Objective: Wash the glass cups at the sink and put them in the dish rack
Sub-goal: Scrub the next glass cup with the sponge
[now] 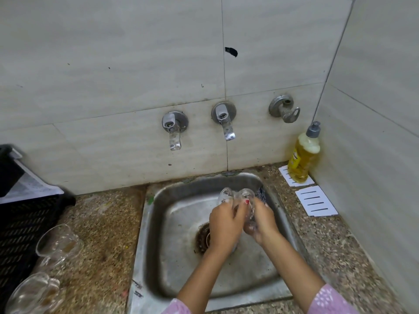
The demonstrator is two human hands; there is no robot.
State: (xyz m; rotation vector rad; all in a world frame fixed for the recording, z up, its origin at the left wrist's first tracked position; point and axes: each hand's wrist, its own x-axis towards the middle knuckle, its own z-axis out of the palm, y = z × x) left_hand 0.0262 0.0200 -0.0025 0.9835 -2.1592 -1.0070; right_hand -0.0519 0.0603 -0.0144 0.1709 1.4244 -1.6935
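Observation:
Over the steel sink [158, 223] I hold clear glass cups. My left hand [224, 223] grips one glass cup [225, 194] whose rim tilts up and to the left. My right hand [263, 220] is wrapped round a second glass cup [246, 196], soapy and pressed against the first. Two more glass cups [57, 244] [34, 293] with brown dregs stand on the counter at the left, beside the black dish rack [20, 223].
Two wall taps [173, 132] [225, 123] hang above the sink, no water visibly running. A yellow dish soap bottle [302, 155] stands in the right corner on a white slotted tray [294, 177]; another white tray [316, 203] lies nearer. The speckled stone counter [106, 223] surrounds the sink.

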